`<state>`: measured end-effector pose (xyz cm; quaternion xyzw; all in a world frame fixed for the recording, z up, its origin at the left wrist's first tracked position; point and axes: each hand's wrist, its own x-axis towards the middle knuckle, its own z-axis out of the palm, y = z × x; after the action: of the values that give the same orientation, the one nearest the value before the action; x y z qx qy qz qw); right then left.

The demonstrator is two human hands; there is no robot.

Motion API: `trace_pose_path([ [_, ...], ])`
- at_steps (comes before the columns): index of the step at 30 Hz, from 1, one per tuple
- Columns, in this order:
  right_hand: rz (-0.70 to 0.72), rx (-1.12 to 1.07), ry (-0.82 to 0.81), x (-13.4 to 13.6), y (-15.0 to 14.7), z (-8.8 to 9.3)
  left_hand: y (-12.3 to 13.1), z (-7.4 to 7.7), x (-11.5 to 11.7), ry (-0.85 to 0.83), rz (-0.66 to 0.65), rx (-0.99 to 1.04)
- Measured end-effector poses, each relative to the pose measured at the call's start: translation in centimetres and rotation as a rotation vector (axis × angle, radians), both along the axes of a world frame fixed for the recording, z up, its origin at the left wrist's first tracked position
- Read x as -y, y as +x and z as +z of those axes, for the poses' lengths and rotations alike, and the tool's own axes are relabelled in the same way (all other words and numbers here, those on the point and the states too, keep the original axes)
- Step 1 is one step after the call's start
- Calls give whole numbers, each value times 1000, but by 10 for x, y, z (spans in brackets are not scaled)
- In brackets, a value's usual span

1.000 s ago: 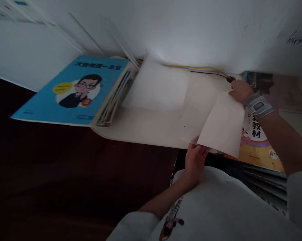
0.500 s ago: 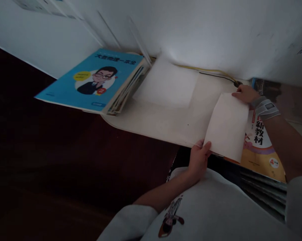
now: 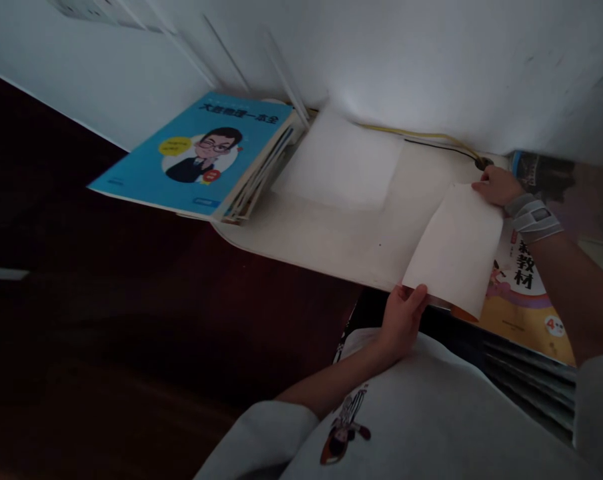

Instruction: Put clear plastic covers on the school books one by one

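Note:
A white sheet of paper (image 3: 456, 250) is held tilted over the right part of a pale desk (image 3: 331, 240). My left hand (image 3: 401, 320) pinches its near lower corner at the desk's front edge. My right hand (image 3: 496, 185), with a grey band on the wrist, grips the sheet's far upper corner near the wall. Under the sheet lies an orange and white textbook (image 3: 526, 287) with printed characters, partly covered by the sheet.
A stack of books topped by a blue one with a cartoon man (image 3: 201, 157) overhangs the desk's left end. A second white sheet (image 3: 341, 163) lies at the back. Yellow and black cables (image 3: 426, 139) run along the white wall. More books (image 3: 531, 380) are stacked at right.
The view has shifted slightly. My left hand's grip on the sheet's near corner has tightened, thumb now on top. The sheet stays between both hands in about the same place.

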<state>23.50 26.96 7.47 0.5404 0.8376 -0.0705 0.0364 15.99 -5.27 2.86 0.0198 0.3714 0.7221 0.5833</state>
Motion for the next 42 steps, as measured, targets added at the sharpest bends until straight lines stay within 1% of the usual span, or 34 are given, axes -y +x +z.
trace_pose_path([
  [6,23,12,22,0,1,-1,-1,0,3,7,-11,-32],
  [13,20,24,-3,3,1,2,-4,4,4,33,17,44],
  [19,20,18,1,6,0,5,-3,8,2,-23,29,-11],
  [25,13,21,-16,8,0,7,-2,4,-4,-104,71,-40],
  [33,11,21,-4,9,0,5,-3,2,-6,-128,63,-60],
  [38,4,24,-5,11,-2,6,-2,2,-5,-126,58,-18],
  [42,1,21,5,8,-2,3,-2,3,-3,-151,65,18],
])
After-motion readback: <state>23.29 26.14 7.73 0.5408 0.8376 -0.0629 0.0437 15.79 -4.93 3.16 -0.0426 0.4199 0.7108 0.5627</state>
